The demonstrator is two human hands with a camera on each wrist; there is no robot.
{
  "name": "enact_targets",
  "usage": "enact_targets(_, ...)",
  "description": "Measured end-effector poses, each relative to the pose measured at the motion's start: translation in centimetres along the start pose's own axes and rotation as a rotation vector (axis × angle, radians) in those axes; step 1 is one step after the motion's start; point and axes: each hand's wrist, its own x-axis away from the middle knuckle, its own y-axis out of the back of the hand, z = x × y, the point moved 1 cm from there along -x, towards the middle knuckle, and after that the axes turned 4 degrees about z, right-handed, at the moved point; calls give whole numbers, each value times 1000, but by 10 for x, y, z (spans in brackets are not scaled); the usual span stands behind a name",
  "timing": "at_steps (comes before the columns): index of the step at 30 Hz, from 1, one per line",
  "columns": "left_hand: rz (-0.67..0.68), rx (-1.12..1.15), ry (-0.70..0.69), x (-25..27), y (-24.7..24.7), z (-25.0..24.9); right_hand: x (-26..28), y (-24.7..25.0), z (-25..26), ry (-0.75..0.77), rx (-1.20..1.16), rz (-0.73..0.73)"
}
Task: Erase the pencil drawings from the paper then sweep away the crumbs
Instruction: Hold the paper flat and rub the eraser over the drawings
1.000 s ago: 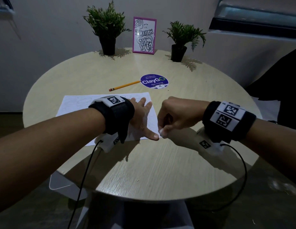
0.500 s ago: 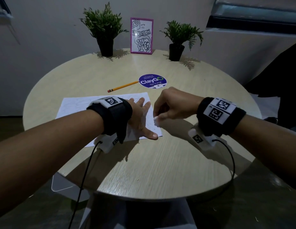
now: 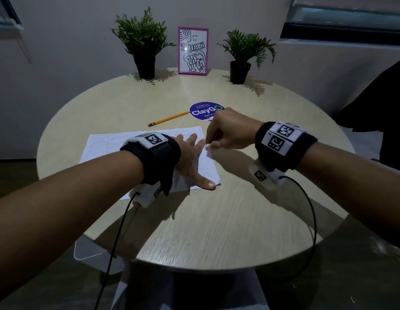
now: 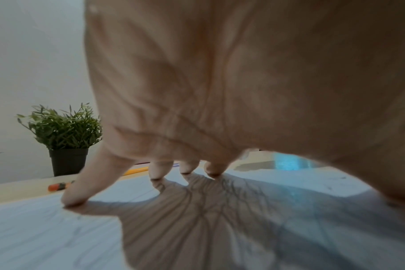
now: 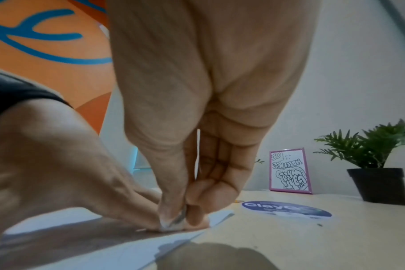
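A white sheet of paper (image 3: 105,144) with faint pencil lines lies on the round wooden table (image 3: 216,220). My left hand (image 3: 192,157) lies flat on the paper's right half, fingers spread and pressing it down; the left wrist view shows the fingertips (image 4: 74,199) touching the paper (image 4: 46,228). My right hand (image 3: 225,133) pinches a small white eraser (image 3: 207,147) between thumb and fingers. The eraser (image 5: 173,225) touches the paper (image 5: 104,246) near its right edge, beside the left hand's fingers.
A yellow pencil (image 3: 168,119) lies beyond the paper, next to a round blue ClayGo sticker (image 3: 203,111). Two potted plants (image 3: 143,45) (image 3: 243,54) and a pink-framed picture (image 3: 193,50) stand at the table's far edge. A dark seat (image 3: 373,104) is on the right.
My right hand has carried the eraser away from the paper's near right corner, up along the right edge toward the far side. The left hand has stayed flat on the paper.
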Motion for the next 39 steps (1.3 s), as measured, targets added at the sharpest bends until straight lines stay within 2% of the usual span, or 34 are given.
enact_targets(3,6,5,5,-1,-1,1,-9,-7,-1,-43,17,47)
enact_targets(6,-6,13,5,0,-2,0,2,-14,7,-9,5,86)
enact_targets(11,-59,12,-1,2,-5,-3,21,-13,18,69,-35,289)
enact_targets(18,-39,11,-9,6,0,-2,-10,-10,-1,-27,14,76)
enact_targets(24,-46,-8,-3,4,-5,-4,15,-12,2,29,-74,275)
enact_targets(27,-85,-28,-16,2,-6,-4,2,-10,-5,9,-43,182)
enact_targets(30,-65,-33,-14,3,-4,-3,-2,-13,-5,0,-29,103)
enact_targets(35,-40,-10,9,3,-5,-6,19,-18,2,17,-70,236)
enact_targets(39,1,-6,2,-1,-2,-2,-2,-14,-5,-47,5,129)
